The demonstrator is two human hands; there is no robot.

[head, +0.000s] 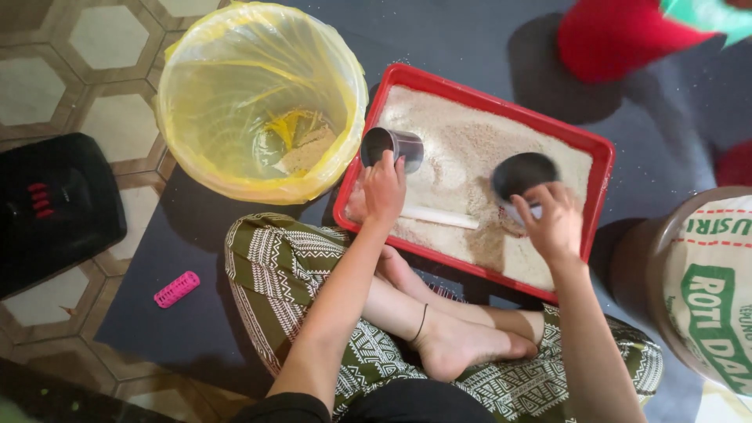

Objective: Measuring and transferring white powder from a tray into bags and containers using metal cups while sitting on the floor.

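Head view: we're looking straight down at a person sitting cross-legged on the floor, so here's what we can make out.
Left hand [383, 190]: our read is that its grip is closed around a small dark cup [391, 146], fingers wrapped on the side. The cup lies tipped on its side, mouth toward the bin, right at the tray's near-left edge.
Right hand [554, 222]: grip closed on a second dark cup [523, 175], held from behind with the mouth facing up at us. It's a bit blurred, so we can't tell if there's grain inside.
Red tray [603, 168]: rectangular, sitting on a dark mat [439, 39] just in front of the crossed legs, filled with pale grain [462, 145] spread across the bottom.
White stick [440, 217]: lies on the grain between the two hands, near the front rim.
Yellow-lined bin [262, 102]: round, just left of the tray and nearly touching it, with a little heap of grain at the bottom.
Pink comb-like thing [176, 289]: on the mat, well apart from the tray, off to our left.
Sack [705, 290]: printed, at the right edge.
Black box [51, 207]: on the tiled floor, far left.
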